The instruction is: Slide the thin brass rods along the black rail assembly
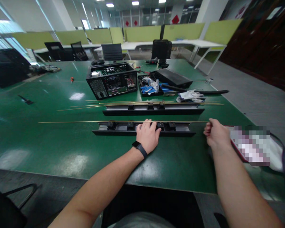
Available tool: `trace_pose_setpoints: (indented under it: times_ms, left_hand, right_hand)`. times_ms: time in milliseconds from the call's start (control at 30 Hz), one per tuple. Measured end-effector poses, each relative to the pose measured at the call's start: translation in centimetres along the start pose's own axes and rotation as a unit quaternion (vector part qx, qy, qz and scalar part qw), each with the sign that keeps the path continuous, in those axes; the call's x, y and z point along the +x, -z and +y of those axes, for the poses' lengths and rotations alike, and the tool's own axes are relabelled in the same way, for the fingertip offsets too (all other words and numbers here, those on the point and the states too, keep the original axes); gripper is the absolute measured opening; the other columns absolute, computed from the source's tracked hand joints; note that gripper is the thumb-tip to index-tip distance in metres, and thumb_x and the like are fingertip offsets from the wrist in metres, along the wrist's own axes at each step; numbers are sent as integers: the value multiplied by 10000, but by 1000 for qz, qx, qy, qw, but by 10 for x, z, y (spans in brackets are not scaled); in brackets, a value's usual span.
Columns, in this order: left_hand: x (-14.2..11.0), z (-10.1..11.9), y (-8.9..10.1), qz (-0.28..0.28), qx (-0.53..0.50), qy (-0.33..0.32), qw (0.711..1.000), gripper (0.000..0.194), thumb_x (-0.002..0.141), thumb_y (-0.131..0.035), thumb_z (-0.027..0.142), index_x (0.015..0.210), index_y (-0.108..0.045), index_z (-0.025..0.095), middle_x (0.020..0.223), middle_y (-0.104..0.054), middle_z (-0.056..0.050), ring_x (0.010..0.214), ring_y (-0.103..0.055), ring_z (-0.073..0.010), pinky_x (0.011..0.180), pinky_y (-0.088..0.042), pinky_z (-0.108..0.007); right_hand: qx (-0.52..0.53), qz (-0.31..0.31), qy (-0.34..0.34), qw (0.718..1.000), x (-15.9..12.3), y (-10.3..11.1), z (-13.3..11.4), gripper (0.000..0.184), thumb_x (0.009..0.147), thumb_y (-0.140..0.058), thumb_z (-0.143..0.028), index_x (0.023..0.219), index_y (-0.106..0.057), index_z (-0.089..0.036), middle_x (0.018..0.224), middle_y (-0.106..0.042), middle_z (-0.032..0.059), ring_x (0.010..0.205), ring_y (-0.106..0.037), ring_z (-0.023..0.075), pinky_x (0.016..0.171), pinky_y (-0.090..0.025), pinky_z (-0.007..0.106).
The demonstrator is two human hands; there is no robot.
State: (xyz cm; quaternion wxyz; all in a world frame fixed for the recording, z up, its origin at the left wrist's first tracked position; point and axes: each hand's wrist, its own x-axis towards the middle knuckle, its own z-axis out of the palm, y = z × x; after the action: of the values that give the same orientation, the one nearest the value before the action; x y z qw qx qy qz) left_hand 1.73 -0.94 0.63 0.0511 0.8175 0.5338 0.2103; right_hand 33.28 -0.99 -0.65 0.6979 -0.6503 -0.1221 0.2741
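Note:
A long black rail with a pale inner channel and several small black blocks lies across the green table in front of me. My left hand rests over its middle, fingers curled across the far edge and gripping it. A thin gold rod runs along the rail's far side and sticks out well past both ends. At its right end, my right hand is closed in a pinch on the rod. Just behind lies a second black rail, with several more gold rods along its far side.
An open black computer case stands farther back. Beside it are a black tray with blue and white gloves, a flat black box and a white glove. A small black tool lies left; a partly blurred pouch lies right.

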Motion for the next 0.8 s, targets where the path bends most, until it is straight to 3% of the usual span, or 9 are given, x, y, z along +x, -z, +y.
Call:
trace_pose_setpoints:
  times_ms: [200, 467, 667, 800]
  left_hand:
    - [0, 0, 0, 0, -1, -1, 1000, 373, 1168, -559, 401, 1474, -687, 230, 1653, -679, -146, 1623, -538, -300, 1255, -462, -530]
    - [0, -1, -1, 3, -1, -3, 1000, 380, 1169, -555, 409, 1483, -682, 235, 1654, -680, -139, 1623, -536, -292, 1259, -461, -530]
    - [-1, -2, -3, 10, -2, -4, 1000, 364, 1168, -546, 400, 1464, -692, 247, 1645, -687, -141, 1613, -546, -291, 1247, -470, -528]
    - [-1, -2, -3, 10, -2, -3, 1000, 367, 1164, -546, 405, 1467, -691, 257, 1646, -686, -137, 1613, -544, -291, 1249, -468, -532]
  right_hand:
    - [-6, 95, -8, 995, 10, 13, -10, 263, 980, -656, -183, 763, -522, -250, 658, -532, -25, 493, -432, 83, 345, -299, 175]
    - [-3, 119, -14, 993, 8, 14, -14, 258, 998, -624, -182, 777, -506, -247, 636, -475, -50, 490, -408, 88, 361, -287, 179]
    - [-25, 64, 3, 998, 3, 8, -5, 275, 939, -700, -212, 720, -534, -233, 627, -553, -29, 484, -449, 78, 386, -296, 186]
    - [-24, -69, 17, 997, -2, 2, 5, 322, 813, -880, -363, 732, -602, -222, 649, -609, -19, 496, -476, 72, 412, -310, 174]
